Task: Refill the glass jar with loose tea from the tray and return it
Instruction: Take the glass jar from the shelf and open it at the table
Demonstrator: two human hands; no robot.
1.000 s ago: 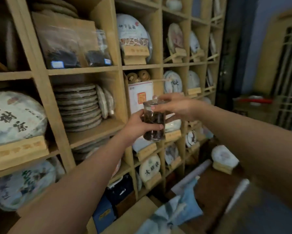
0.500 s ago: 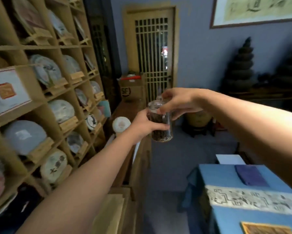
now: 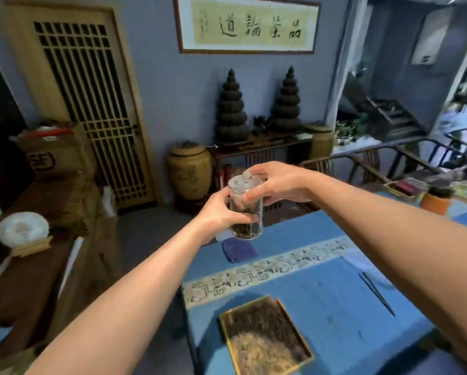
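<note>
I hold a clear glass jar [image 3: 247,220] in mid-air in front of me, upright, with dark loose tea in its lower part and a glass lid with a knob on top. My left hand [image 3: 221,215] wraps the jar's left side. My right hand [image 3: 274,184] grips the jar's upper right, just under the lid. Below, on the blue-clothed table [image 3: 335,299], lies a rectangular wooden tray [image 3: 221,318] filled with dark and pale loose tea.
A folded purple cloth [image 3: 239,250] lies on the table under the jar, and thin dark tongs [image 3: 377,296] lie to the right. An orange pot [image 3: 436,203] stands far right. A low wooden bench with a wrapped tea cake [image 3: 22,230] runs along the left.
The view has swung from the tea-cake shelves rightward to the blue table. Both hands keep the same hold on the jar, and the tray has come into view.
</note>
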